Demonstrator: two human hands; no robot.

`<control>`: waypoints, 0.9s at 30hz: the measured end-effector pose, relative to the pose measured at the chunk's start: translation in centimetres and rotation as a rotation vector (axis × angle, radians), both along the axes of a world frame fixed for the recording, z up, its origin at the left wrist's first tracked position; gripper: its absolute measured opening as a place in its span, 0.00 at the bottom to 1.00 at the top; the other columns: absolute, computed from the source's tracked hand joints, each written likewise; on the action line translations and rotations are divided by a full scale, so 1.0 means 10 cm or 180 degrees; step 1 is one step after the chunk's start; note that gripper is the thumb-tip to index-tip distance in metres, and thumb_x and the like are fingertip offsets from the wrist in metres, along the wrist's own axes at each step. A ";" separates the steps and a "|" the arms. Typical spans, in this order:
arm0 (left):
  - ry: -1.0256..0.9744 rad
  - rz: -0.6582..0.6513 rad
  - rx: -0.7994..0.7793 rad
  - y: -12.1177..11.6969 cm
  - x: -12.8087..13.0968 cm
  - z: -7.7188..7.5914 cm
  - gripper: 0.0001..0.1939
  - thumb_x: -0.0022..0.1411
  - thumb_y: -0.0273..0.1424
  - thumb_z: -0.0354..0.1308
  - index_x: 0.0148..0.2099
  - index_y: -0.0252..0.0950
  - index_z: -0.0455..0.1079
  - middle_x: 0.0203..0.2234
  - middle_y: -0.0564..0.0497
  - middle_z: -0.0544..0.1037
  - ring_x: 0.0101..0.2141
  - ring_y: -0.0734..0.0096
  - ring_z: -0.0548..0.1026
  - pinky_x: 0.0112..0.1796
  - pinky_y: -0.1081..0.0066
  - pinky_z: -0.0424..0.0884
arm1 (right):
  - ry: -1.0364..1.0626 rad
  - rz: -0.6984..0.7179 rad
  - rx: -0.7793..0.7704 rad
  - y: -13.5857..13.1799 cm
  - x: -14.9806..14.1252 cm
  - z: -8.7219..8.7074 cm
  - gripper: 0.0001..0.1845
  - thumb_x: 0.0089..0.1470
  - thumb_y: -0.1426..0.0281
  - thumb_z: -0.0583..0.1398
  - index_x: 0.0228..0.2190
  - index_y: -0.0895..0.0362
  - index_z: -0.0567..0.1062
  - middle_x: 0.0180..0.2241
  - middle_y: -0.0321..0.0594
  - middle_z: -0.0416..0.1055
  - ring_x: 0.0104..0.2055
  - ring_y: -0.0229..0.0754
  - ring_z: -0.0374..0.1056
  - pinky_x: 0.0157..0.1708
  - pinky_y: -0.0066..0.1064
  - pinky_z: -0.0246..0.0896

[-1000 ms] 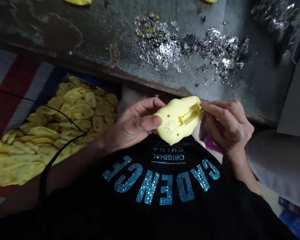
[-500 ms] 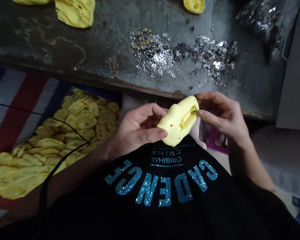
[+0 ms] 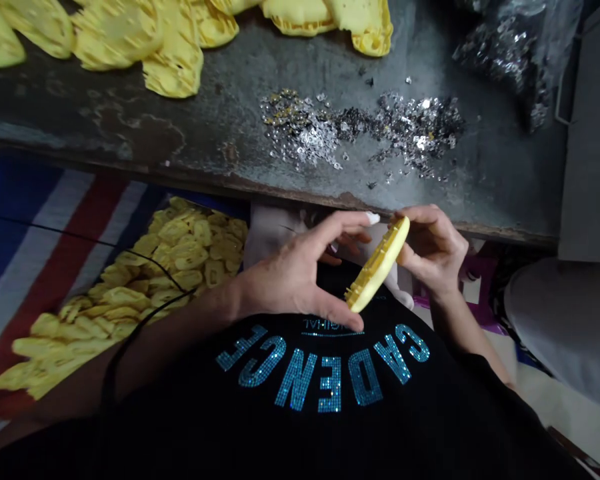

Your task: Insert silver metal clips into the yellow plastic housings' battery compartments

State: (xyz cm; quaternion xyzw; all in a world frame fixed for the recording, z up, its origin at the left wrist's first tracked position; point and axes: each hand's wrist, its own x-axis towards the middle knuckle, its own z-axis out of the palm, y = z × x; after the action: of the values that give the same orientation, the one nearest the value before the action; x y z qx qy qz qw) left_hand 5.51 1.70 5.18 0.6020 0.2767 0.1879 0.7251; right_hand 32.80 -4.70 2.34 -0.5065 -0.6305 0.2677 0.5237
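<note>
Two hands pinch one flat yellow plastic shell (image 3: 377,265) by its edges: left hand (image 3: 295,277), right hand (image 3: 430,247). It looks light and stiff.

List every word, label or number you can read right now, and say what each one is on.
"CADENCE": blue rhinestone letters on the black shirt, upside down from the head camera.
A smaller line above it on the shirt, partly covered by the left hand: too cut off to read.
Yellow plastic shell, held edge-on between both hands: no readable marking.
Yellow shells on the bench and metal bits: no text visible.
</note>
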 end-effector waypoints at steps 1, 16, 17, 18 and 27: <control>0.0114 -0.0256 0.0197 0.03 0.03 0.01 0.65 0.44 0.46 0.91 0.80 0.52 0.68 0.73 0.40 0.77 0.69 0.38 0.79 0.63 0.47 0.82 | -0.0081 0.0016 0.0157 -0.02 0.01 -0.01 0.19 0.65 0.67 0.74 0.56 0.47 0.85 0.45 0.39 0.85 0.42 0.46 0.80 0.43 0.40 0.77; -0.0442 -0.0250 0.1234 0.03 0.12 -0.02 0.56 0.50 0.40 0.90 0.78 0.42 0.75 0.69 0.38 0.82 0.65 0.42 0.84 0.68 0.51 0.82 | -0.0339 -0.0080 0.0379 -0.10 0.11 -0.06 0.23 0.68 0.60 0.73 0.62 0.43 0.83 0.49 0.41 0.85 0.46 0.52 0.82 0.45 0.49 0.80; -0.0506 -0.0186 0.1290 0.01 0.11 -0.03 0.54 0.50 0.40 0.90 0.77 0.41 0.76 0.67 0.37 0.83 0.64 0.42 0.85 0.67 0.51 0.83 | -0.0342 -0.0115 0.0370 -0.10 0.10 -0.08 0.23 0.68 0.59 0.73 0.62 0.42 0.83 0.49 0.41 0.85 0.46 0.53 0.82 0.45 0.50 0.80; -0.0559 -0.0124 0.1306 0.00 0.11 -0.03 0.53 0.50 0.40 0.90 0.76 0.41 0.77 0.66 0.38 0.85 0.63 0.43 0.86 0.66 0.52 0.85 | -0.0329 -0.0155 0.0364 -0.10 0.09 -0.09 0.23 0.68 0.58 0.73 0.62 0.42 0.82 0.48 0.41 0.85 0.46 0.53 0.82 0.45 0.50 0.80; -0.0635 0.0409 0.2680 -0.09 -0.06 0.01 0.40 0.65 0.44 0.82 0.71 0.39 0.72 0.67 0.31 0.84 0.62 0.43 0.88 0.61 0.53 0.88 | 0.0258 -0.0530 0.0716 0.00 -0.24 -0.13 0.22 0.69 0.48 0.71 0.57 0.44 0.81 0.46 0.43 0.78 0.46 0.52 0.80 0.46 0.48 0.83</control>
State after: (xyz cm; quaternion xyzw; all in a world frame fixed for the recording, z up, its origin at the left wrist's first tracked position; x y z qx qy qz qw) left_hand 4.93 0.85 5.25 0.8056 0.1414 0.3862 0.4265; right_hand 30.41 -4.70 1.00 -0.4839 -0.5906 0.1713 0.6226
